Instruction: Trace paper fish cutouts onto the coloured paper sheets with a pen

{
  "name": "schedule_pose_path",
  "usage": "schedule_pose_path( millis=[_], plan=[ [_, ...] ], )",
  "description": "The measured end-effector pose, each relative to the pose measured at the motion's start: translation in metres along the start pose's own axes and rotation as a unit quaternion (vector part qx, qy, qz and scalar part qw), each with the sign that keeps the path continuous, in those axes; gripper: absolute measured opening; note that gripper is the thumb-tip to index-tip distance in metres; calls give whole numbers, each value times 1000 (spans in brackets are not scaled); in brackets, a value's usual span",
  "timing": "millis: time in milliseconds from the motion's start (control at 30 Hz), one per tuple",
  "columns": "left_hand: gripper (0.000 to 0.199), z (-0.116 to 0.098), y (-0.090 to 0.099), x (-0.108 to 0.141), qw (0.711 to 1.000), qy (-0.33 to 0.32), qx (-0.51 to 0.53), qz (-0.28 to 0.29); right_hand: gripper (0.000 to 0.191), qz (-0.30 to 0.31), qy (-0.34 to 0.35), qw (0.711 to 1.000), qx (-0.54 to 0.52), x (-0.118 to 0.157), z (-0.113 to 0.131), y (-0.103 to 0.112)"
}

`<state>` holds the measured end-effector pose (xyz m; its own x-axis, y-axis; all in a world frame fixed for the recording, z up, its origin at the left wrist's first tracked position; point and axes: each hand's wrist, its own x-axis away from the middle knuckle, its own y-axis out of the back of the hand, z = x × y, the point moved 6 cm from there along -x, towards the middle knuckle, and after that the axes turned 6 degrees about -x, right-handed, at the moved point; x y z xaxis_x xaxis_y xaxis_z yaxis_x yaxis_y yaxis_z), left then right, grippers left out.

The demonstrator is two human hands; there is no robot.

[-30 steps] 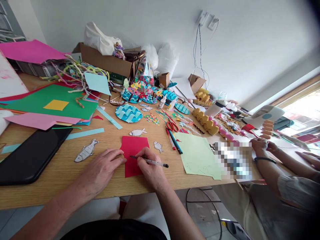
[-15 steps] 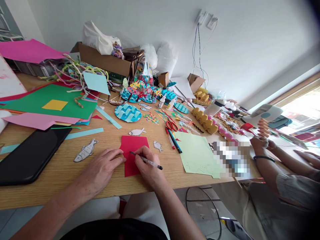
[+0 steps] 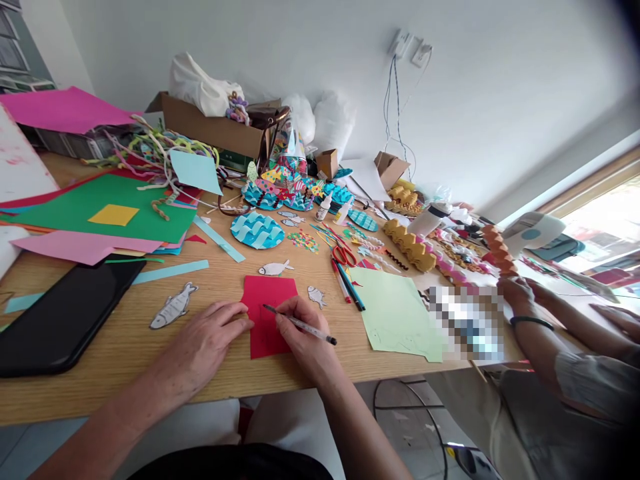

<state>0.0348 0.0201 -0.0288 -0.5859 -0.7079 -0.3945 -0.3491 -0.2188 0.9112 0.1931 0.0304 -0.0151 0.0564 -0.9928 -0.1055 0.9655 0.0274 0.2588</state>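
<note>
A red sheet of paper point(image 3: 263, 338) lies on the wooden table in front of me, with faint dark lines near its middle. My left hand point(image 3: 213, 340) lies flat, its fingertips on the sheet's left edge. Held in my right hand point(image 3: 307, 343) is a pen point(image 3: 313, 329) with a clear barrel; its tip is at the paper, though I cannot tell whether it touches. Around the sheet lie paper fish cutouts: a large one point(image 3: 174, 305) on the left, one point(image 3: 275, 268) above and a small one point(image 3: 316, 296) on the right.
A black phone point(image 3: 65, 320) and stacked coloured paper point(image 3: 155, 207) are on the left. Red scissors point(image 3: 344, 255), markers point(image 3: 351, 287) and a pale green sheet point(image 3: 395, 313) lie to the right. Farther right, a co-worker's hands point(image 3: 517, 290) hold an orange wavy strip point(image 3: 500, 250).
My right hand and the pen have shifted slightly right on the red sheet. My left hand stays at its edge. The co-worker's orange strip has tilted left.
</note>
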Motion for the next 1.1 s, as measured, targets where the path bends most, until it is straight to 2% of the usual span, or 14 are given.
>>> schedule_pose_path(
  millis=[500,1100],
  plan=[
    [54,-2,-1,-2,1000,4,-7,16,13,4,-14,998,58,1,3,-5],
    [52,-1,2,-2,1000,6,2,9,12,5,-25,1000,11,3,-1,-1]
  ],
)
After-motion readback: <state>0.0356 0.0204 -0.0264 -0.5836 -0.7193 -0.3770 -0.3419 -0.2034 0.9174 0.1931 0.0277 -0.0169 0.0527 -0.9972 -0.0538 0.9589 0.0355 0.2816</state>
